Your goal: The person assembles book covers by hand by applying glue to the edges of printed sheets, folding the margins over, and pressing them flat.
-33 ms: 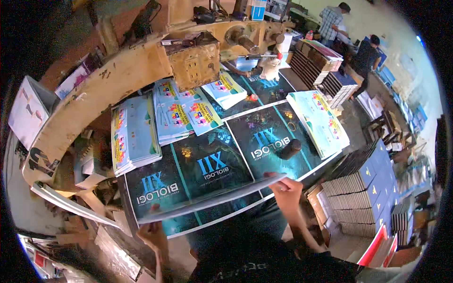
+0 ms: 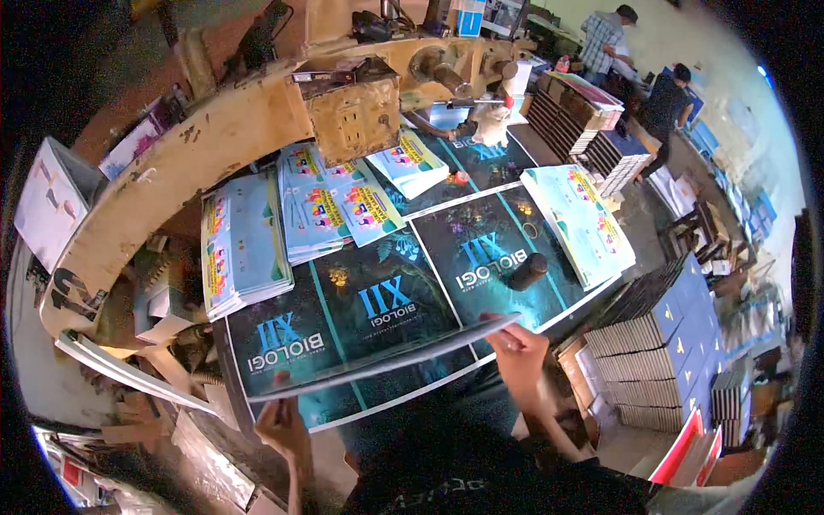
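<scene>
Between my hands a thin stack of paper sheets [image 2: 390, 358] is held up on edge, slightly bowed, above the near side of the dark printed sheets. My left hand [image 2: 283, 427] pinches its left end. Its right end is gripped by my right hand [image 2: 519, 354], fingers closed at the corner. Underneath, the large dark printed cover sheets [image 2: 369, 279] with teal bands spread over the work surface. A short dark cylinder [image 2: 528, 271] stands on them, just beyond my right hand. The sheets' faces are mostly hidden by the edge-on angle.
Light-blue printed stacks lie at left [image 2: 245, 245], centre [image 2: 343, 202] and right [image 2: 579, 223]. A worn yellow machine frame [image 2: 197, 176] with a box [image 2: 352, 112] curves behind. Bound blue book stacks [image 2: 657, 352] stand at right. Two people [image 2: 601, 43] are at the far right.
Very little differs. The left end of the sheet stack has edged slightly left and up, and my right hand has shifted a touch left. Both hands keep their grip.
</scene>
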### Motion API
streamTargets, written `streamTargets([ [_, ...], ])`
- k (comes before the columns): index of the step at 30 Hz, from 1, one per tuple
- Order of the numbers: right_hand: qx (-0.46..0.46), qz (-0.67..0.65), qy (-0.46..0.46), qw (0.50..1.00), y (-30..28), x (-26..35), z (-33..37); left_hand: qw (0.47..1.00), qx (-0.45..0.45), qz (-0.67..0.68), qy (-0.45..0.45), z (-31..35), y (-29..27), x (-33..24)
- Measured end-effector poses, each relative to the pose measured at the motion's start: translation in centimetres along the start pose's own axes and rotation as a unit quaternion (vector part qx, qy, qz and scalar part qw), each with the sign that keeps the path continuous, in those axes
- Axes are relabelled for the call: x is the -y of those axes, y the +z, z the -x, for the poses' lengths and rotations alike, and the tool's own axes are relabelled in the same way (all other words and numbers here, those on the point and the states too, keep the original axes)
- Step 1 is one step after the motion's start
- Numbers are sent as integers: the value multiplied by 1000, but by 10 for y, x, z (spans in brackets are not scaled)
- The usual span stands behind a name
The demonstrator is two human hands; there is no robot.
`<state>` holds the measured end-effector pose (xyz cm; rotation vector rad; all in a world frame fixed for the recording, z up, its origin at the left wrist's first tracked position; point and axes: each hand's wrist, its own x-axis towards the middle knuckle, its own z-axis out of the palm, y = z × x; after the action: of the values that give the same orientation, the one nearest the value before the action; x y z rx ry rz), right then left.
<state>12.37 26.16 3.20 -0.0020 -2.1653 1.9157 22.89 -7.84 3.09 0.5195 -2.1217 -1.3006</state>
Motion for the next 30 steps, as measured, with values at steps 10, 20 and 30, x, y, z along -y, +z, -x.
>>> streamTargets([
  [10, -2, 42, -40, 998, -10, -11, -13, 999, -29, 36, 9, -12, -3, 13],
  [20, 182, 25, 173, 968, -33, 2, -34, 970, 197, -18, -145, -19, -22, 15],
  [30, 226, 50, 235, 944, -30, -31, -38, 955, 216, -191, -65, -7, -11, 39],
])
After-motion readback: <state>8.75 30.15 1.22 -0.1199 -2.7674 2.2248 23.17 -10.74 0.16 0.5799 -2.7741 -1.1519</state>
